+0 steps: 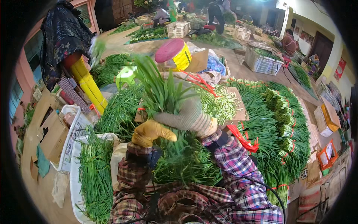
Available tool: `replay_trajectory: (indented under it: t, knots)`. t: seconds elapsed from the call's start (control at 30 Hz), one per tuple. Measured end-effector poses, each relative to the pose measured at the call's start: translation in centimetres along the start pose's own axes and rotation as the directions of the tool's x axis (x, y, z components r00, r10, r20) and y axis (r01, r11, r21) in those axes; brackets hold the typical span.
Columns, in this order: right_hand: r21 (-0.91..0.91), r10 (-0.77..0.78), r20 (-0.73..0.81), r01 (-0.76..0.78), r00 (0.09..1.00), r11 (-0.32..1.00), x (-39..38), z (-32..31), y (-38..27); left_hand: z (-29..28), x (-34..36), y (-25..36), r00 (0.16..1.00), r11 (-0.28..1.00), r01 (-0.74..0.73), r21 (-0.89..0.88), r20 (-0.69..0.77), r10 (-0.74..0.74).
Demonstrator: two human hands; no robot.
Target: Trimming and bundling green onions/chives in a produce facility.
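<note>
Holds garlic chive bunch (pixel 161 91) in right hand (pixel 182 117), over loose chives (pixel 186 166); curls left hand (pixel 153 133) just below, cannot tell whether gripping. Seems at gathering step; next likely calls for evening ends before banding with red ties (pixel 244 142).

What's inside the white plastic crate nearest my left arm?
Long, thin green leafy stalks fill the white plastic crate; they cover its floor, so anything beneath them can't be seen.
</note>
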State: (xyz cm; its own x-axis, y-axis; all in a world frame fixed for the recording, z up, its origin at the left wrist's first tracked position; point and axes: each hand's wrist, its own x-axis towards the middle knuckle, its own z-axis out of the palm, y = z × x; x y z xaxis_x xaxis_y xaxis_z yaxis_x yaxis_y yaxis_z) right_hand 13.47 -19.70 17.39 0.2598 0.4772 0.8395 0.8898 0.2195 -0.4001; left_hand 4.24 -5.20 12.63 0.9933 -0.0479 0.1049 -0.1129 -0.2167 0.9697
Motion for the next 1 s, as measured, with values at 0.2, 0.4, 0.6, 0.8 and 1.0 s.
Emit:
replay_trajectory:
  t: [0.2,0.4,0.6,0.8,1.0]
  knots:
    - [-0.029,0.087,0.063,-0.085,0.994,0.996,0.6,0.2,1.2,1.7,1.2,0.7,0.998,0.993,0.064,-0.103,0.010,-0.063]
    - [0.087,0.364,0.271,-0.399,0.891,0.913,-5.1,0.5,2.3,-1.4,0.5,4.5,0.951,0.998,-0.068,-0.009,-0.304,0.062]
    - [-0.285,0.842,0.283,-0.799,0.458,0.530,-14.5,4.9,6.5,-5.2,2.3,2.1,0.688,0.736,-0.270,0.620,-0.410,0.598]
    - [-0.109,0.649,0.375,-0.663,0.662,0.740,-19.7,2.9,8.0,-8.1,1.7,1.5,0.865,0.717,-0.390,-0.578,-0.497,0.070]
    - [-0.596,0.659,0.657,-0.283,0.366,0.752,-23.3,4.0,5.2,-8.6,0.5,1.5,0.908,0.611,-0.403,-0.682,-0.381,0.174]
